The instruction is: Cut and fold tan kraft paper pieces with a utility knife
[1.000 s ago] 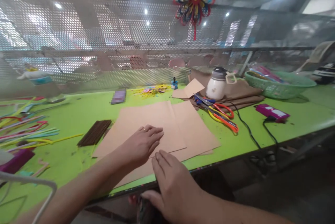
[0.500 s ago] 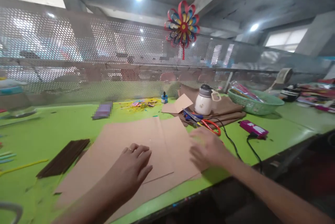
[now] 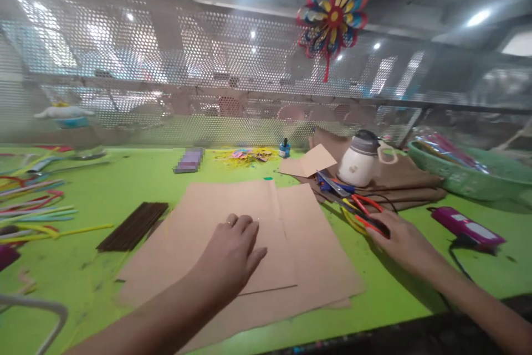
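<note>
My left hand (image 3: 236, 250) lies palm down on the stacked sheets of brown paper (image 3: 320, 266), fingers relaxed and thumb apart, with a ring on one finger. Right of the sheets, my right hand (image 3: 393, 238) closes its fingers on the handle end of a pair of scissors (image 3: 369, 216). Their handles look red-orange and dark; the fingertips partly hide them. Other tools with blue and yellow handles overlap the scissors, so the pile is hard to separate. A smaller folded brown piece (image 3: 318, 161) sits just beyond the tools.
A white jug (image 3: 357, 164) stands on folded brown cloth (image 3: 415, 180). Beside it are a green basket (image 3: 490, 178) and a magenta device (image 3: 467, 227) with a cable. Dark brown strips (image 3: 133, 227) and coloured strips (image 3: 45, 214) lie left. A small blue bottle (image 3: 285, 149) stands behind the paper.
My right hand has moved from the paper's right edge to the scissors and closed on their handles. My left hand stays on the paper. The view has shifted left and down.
</note>
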Available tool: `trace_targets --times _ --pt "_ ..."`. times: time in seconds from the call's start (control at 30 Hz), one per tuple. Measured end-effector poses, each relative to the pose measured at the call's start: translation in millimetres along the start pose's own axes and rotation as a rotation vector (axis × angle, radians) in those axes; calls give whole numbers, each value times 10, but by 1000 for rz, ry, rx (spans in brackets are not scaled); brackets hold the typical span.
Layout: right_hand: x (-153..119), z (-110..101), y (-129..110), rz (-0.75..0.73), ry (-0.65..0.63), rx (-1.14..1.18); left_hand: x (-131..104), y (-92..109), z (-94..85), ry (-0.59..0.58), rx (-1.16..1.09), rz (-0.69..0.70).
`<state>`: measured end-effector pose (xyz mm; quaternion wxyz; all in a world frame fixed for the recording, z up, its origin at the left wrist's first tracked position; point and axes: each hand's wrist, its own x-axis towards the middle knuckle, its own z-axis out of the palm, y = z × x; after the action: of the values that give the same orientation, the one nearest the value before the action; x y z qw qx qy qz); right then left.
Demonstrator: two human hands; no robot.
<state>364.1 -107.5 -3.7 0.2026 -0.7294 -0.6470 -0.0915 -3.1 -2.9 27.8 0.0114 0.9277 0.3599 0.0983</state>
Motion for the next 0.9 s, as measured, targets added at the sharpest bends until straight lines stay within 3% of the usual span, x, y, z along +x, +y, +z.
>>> trace_targets --times 0.1,0.27,0.4,0.57,0.73,0.9 --pt "54 4 -211 -125 81 107 -31 26 40 26 35 2" --pt "415 87 -696 -356 -79 107 -68 35 48 49 54 -7" --pt "598 149 -691 -462 -133 103 -61 41 58 55 73 -21" --pt "443 44 -578 -515 -268 228 -37 28 86 54 99 -18" --pt "177 -175 -729 -529 -476 310 -25 19 73 58 99 -2" --pt "31 -258 -772 -520 -525 363 -2 38 60 57 223 95"
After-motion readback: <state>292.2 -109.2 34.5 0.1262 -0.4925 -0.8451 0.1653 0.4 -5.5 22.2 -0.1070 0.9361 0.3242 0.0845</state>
